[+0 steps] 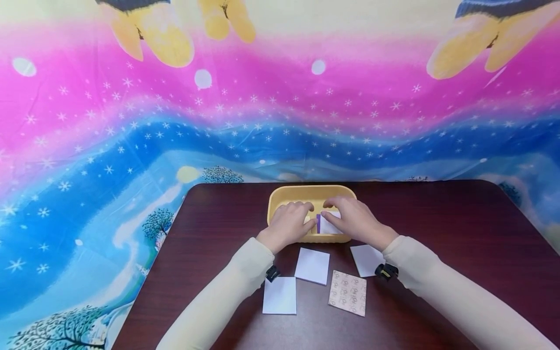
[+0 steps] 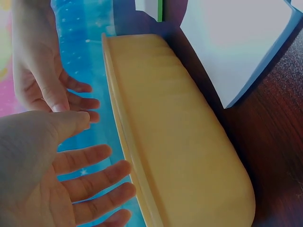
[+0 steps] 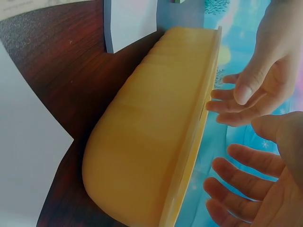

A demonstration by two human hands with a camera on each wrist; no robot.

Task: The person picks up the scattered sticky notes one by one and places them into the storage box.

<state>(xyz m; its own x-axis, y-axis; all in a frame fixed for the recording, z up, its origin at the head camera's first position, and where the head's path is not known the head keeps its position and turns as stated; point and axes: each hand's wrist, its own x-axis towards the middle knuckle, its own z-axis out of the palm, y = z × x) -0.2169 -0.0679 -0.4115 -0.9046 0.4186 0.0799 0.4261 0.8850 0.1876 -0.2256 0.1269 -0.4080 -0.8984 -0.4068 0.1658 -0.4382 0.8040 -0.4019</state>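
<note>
Over the yellow plastic basket (image 1: 323, 238), my left hand (image 1: 288, 221) hovers at the left and my right hand (image 1: 356, 218) at the right. Both have loosely bent, spread fingers and hold nothing. Inside the basket, next to the right thumb, lies a white card (image 1: 331, 224) with a purple edge. A pale piece beside the left thumb is mostly hidden. In the left wrist view, the fingers (image 2: 102, 175) of the left hand are near the basket's rim; whether they touch it I cannot tell. The right wrist view shows the right fingers (image 3: 241, 189) apart from the rim.
In front of the basket lie several square cards: a white one (image 1: 312, 266) in the middle, a white one (image 1: 279, 295) at left, another (image 1: 366, 259) partly behind the right wrist, and a patterned pinkish one (image 1: 348, 293). A printed cloth (image 1: 280, 97) hangs behind the dark table (image 1: 210, 253).
</note>
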